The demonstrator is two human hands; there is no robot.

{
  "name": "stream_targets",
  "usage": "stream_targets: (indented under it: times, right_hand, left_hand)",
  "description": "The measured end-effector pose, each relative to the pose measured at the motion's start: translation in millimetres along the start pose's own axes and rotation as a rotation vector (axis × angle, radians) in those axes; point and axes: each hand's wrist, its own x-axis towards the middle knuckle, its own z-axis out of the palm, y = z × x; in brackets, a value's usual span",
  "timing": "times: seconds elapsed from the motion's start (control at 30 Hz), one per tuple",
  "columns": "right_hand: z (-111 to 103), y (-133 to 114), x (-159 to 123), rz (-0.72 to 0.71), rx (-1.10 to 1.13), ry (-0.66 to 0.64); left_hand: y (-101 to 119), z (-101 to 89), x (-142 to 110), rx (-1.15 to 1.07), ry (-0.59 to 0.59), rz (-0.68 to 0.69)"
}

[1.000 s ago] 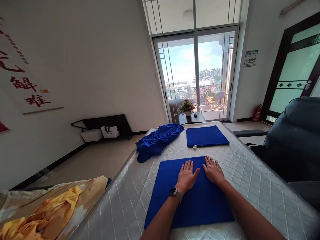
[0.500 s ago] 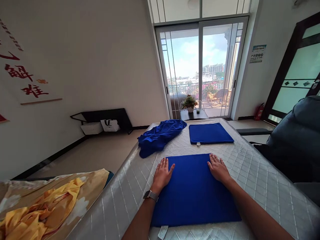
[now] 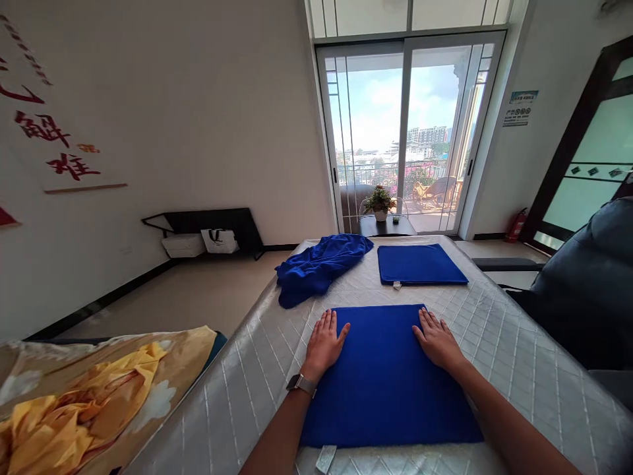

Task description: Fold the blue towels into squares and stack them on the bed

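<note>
Near blue cloth (image 3: 390,389): lies flat and squared on the quilted silver-grey surface (image 3: 242,396), directly in front of the wearer. A white label (image 3: 326,458) sticks out at its near edge, toward the left corner.

Grip: both hands open, palms down, nothing clenched or grasped. Left hand (image 3: 324,343) rests at the far left corner, partly over the left edge, fingers pointing away, thumb angled inward over the cloth. Right hand (image 3: 438,340) rests at the far right corner, partly over the right edge, thumb also inward. The cloth's middle lies uncovered between the hands; its near part extends back between the forearms. A watch (image 3: 301,383) is on the left wrist.

Beyond the far edge, apart from both hands: a folded blue cloth (image 3: 420,265), flat, to the right, with a small label (image 3: 397,285) at its near edge; a crumpled blue cloth (image 3: 319,269) to the left.

Further out: yellow fabric (image 3: 99,415), bunched on flower-patterned bedding (image 3: 190,353), lower left. Dark armchair (image 3: 588,264) at right. Past the far end, a potted plant (image 3: 380,202) on a small dark table (image 3: 368,227), before a sliding glass door (image 3: 405,132). White bag (image 3: 220,241) and white box (image 3: 182,247) by the left wall.
</note>
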Motion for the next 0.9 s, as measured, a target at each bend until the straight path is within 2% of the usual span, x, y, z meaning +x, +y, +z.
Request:
stream_targets:
  times: [0.47,0.63,0.7,0.77,0.9]
  right_hand:
    - [-3,-3,-2,0.021,0.011,0.004]
    - [-2,-2,-2,0.030,0.040,0.017]
    - [-1,-2,-2,0.029,0.047,0.019]
    - [-1,-2,-2,0.025,0.049,0.028]
    - [0,-2,-3,0.020,0.034,0.046]
  left_hand:
    - [3,-0.9,-1,0.049,-0.008,-0.003]
    - [8,-11.8,3,0.139,-0.042,-0.010]
    - [20,-19.2,5,0.196,-0.043,-0.022]
    - [44,-23.7,6,0.212,-0.008,0.017]
    - [120,-12.4,-3,0.033,0.007,0.274]
